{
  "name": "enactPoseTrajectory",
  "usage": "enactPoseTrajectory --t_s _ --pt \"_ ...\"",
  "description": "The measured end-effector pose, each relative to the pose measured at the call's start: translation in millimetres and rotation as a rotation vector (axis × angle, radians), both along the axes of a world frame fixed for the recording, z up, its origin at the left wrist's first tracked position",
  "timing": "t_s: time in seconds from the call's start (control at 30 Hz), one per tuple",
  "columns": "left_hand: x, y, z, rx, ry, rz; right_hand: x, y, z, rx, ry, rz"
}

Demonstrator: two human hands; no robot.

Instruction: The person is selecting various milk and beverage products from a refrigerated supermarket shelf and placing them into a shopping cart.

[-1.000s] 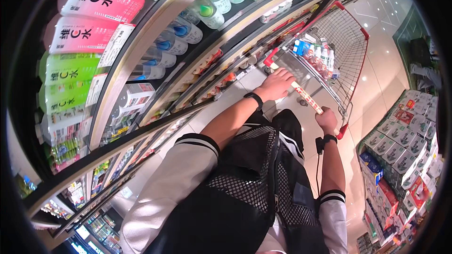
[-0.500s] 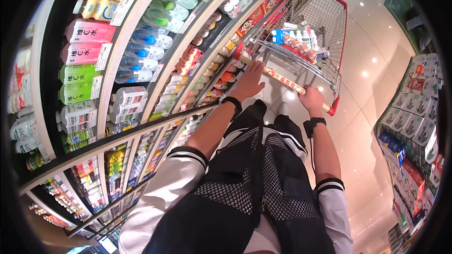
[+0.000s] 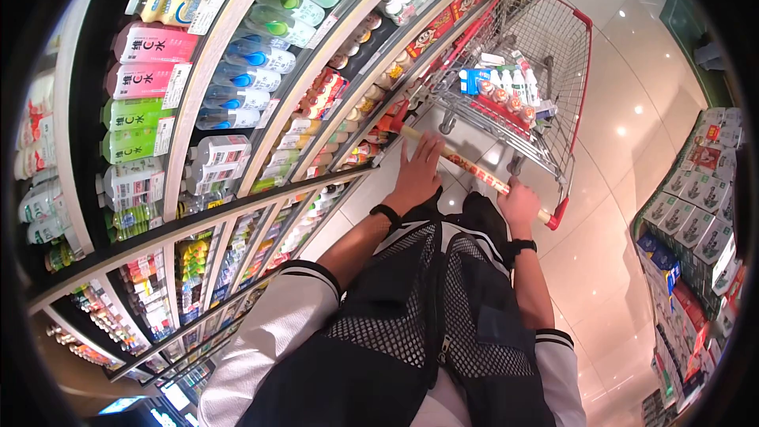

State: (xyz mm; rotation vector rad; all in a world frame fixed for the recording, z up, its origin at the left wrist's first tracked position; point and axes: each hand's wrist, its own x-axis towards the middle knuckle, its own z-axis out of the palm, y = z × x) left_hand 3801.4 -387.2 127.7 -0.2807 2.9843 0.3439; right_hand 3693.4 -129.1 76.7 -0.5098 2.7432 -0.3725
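Observation:
A metal shopping cart (image 3: 571, 71) with red trim stands in front of me. Its pale push bar (image 3: 466, 164), printed with red characters, runs slantwise under both hands. My left hand (image 3: 417, 175) lies against the bar's left part, fingers stretched out over it rather than wrapped round. Near the bar's right end, my right hand (image 3: 519, 204) is closed around it. In the cart, by the handle side, sit several white bottles (image 3: 519, 85) with orange-and-red parts and a blue-and-white carton (image 3: 474, 81).
Drink shelves (image 3: 182, 103) line my left side, close to the cart's left edge. Pink bottles (image 3: 154, 43) and green bottles (image 3: 130, 115) fill the nearer rows. On the right, beyond the tiled floor (image 3: 609, 213), are stacked boxes (image 3: 696, 205).
The push bar and both hands have come lower in view, nearer my body. My left fingers look straighter on the bar. The cart's basket sits slightly lower and further right.

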Motion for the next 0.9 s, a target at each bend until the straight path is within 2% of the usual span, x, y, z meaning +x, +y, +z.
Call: enactPoseTrajectory --t_s 0.2,0.27,0.43,0.47,0.5,0.57,0.67,0.73,0.8,0.9 --pt "19 -49 4 0.215 0.083 -0.104 27 -6 2 0.06 -0.033 -0.032" --pt "19 -75 2 0.209 0.29 -0.036 36 -7 4 0.091 -0.06 -0.024" --pt "9 -203 -24 -0.021 0.419 0.325 47 -11 5 0.152 -0.118 -0.016" --pt "8 -224 -14 -0.055 0.511 0.339 48 -13 3 0.168 -0.112 -0.015" --pt "9 -246 -16 -0.157 0.433 0.406 50 -14 2 0.182 -0.115 -0.032" --pt "11 -286 -36 -0.15 0.41 0.427 57 -17 6 0.191 -0.127 -0.062" --pt "20 -301 -38 -0.274 0.452 0.404 60 -24 18 0.223 -0.155 -0.057" --pt "19 -308 -39 -0.042 0.336 0.499 57 -27 18 0.219 -0.146 -0.065" --pt "13 -314 -45 -0.051 0.418 0.473 55 -25 19 0.193 -0.204 -0.028" --pt "9 -313 -52 0.067 0.265 0.545 50 -22 18 0.215 -0.235 -0.019"
